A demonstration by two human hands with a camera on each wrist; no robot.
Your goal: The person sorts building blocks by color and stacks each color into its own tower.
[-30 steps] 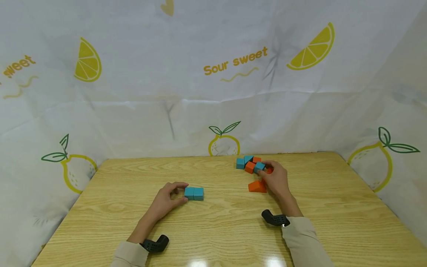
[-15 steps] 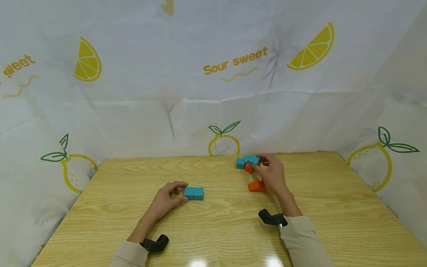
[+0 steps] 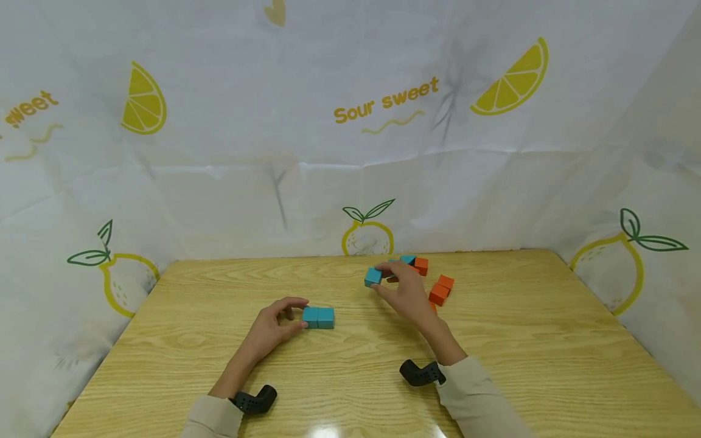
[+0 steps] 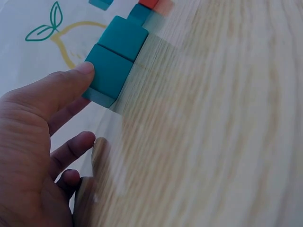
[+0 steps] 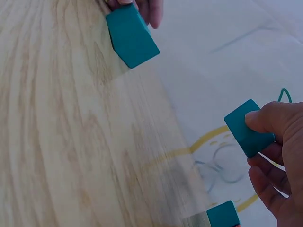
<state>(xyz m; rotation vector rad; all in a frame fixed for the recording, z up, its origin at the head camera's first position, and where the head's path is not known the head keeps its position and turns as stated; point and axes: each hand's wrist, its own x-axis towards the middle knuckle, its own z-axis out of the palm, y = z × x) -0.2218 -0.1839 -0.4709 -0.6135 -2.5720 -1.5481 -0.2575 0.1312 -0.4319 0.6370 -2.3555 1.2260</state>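
Two blue cubes stand side by side on the table; the left one (image 3: pixel 310 317) is pinched between thumb and finger of my left hand (image 3: pixel 269 330), and the right one (image 3: pixel 325 318) touches it. In the left wrist view the thumb of my left hand (image 4: pixel 42 118) lies on the nearer cube (image 4: pixel 110 68). My right hand (image 3: pixel 408 296) pinches another blue cube (image 3: pixel 373 277), held off the table to the right of the pair and farther back. The right wrist view shows this cube (image 5: pixel 248 127) between the thumb and fingers of my right hand (image 5: pixel 284 156).
Behind my right hand are a blue triangular block (image 3: pixel 408 259), an orange block (image 3: pixel 421 266) and a partly hidden blue one. Farther right lie orange blocks (image 3: pixel 439 294), one partly covered by my hand. A printed white cloth (image 3: pixel 246 207) rises behind the table (image 3: pixel 219 304).
My right hand has moved left from the block group, carrying a blue cube away and uncovering orange blocks on the right. My left hand and its two cubes have stayed put.
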